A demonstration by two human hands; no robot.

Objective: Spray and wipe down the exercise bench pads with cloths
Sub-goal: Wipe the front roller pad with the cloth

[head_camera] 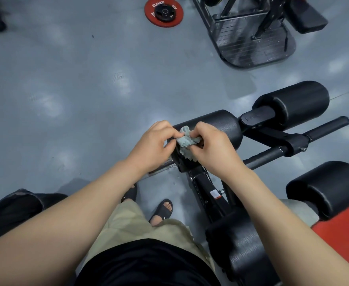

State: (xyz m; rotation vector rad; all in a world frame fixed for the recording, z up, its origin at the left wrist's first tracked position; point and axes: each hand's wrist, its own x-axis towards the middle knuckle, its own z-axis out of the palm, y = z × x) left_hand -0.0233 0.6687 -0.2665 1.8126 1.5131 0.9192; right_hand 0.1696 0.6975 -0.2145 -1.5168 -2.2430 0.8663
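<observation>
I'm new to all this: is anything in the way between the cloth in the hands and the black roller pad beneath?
Nothing visible is. The left hand and right hand pinch the bunched grey cloth right over the near end of the roller pad. Whether the cloth touches the pad cannot be told.

Pale grey-blue cloth [187, 141], black roller pads [217, 124], red weight plate [163, 11], mottled grey floor [66, 89].

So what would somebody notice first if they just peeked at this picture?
Probably the hands in the middle: the left hand and right hand both grip a crumpled grey cloth over a black roller pad. Next, the red weight plate lying on the grey floor at the top.
</observation>
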